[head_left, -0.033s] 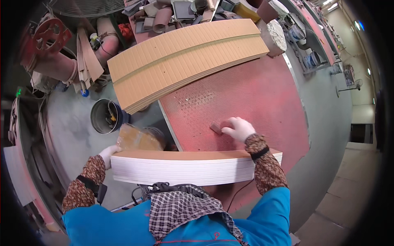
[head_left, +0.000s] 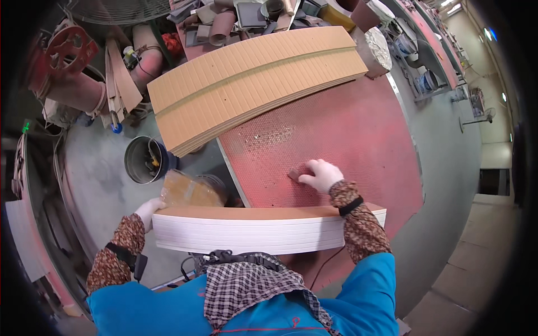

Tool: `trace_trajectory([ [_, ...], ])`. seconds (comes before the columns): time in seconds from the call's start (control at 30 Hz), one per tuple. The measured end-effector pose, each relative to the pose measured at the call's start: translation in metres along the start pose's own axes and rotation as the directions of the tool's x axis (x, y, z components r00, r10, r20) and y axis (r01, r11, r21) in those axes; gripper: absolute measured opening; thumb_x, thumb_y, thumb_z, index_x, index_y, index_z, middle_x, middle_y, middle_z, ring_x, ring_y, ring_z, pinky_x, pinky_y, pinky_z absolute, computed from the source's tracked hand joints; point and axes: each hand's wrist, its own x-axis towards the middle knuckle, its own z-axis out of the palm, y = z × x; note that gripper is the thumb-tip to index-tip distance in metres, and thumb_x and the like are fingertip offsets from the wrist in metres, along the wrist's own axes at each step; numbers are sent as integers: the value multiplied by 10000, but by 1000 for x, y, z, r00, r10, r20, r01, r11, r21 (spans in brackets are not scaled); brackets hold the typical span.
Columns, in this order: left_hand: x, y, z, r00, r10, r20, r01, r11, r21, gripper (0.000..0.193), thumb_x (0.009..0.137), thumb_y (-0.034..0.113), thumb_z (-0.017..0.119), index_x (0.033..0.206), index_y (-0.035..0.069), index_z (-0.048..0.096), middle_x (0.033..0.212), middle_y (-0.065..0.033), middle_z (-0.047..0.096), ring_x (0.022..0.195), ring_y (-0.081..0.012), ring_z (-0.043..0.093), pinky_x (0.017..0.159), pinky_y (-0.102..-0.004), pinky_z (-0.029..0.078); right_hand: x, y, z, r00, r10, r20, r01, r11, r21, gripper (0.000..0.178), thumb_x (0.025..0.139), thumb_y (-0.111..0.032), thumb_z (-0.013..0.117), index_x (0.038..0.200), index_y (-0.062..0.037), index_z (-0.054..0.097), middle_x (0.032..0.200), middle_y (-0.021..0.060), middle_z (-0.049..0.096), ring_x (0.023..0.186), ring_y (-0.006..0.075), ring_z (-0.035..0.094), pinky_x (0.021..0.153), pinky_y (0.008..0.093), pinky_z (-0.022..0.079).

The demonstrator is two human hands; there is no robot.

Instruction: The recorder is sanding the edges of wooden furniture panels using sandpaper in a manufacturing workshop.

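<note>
A stack of curved boards [head_left: 249,235] with white edges and a brown top lies across the near side, just in front of my body. My left hand [head_left: 149,211], in a white glove, grips the stack's left end. Beyond the stack, over the red mesh-textured table top [head_left: 364,134], my right hand [head_left: 324,176] is gloved too. Its thumb and fingers are closed about the right part of a small reddish-brown block [head_left: 293,174], and they partly cover it.
A second stack of curved, grooved tan boards [head_left: 258,78] lies at the table's far side, with assorted blocks [head_left: 221,25] behind it. A metal bucket [head_left: 144,161] stands on the floor at left. Beside it sits a plastic-wrapped brown package [head_left: 192,190].
My right hand has shifted slightly left onto the small block, covering more of it. My left hand stays at the end of the near stack.
</note>
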Motion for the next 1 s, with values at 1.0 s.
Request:
trace_trajectory([
  [1.0, -88, 15, 121, 657, 484, 578, -295, -541, 788, 1120, 508, 462, 882, 1430, 15, 427, 1165, -190, 573, 1114, -368, 557, 928, -477, 451, -262, 23, 127, 277, 887, -370, 102, 355, 929, 301, 1007, -167, 599, 1213, 51, 624, 1007, 106, 702, 915, 179, 671, 855, 320, 534],
])
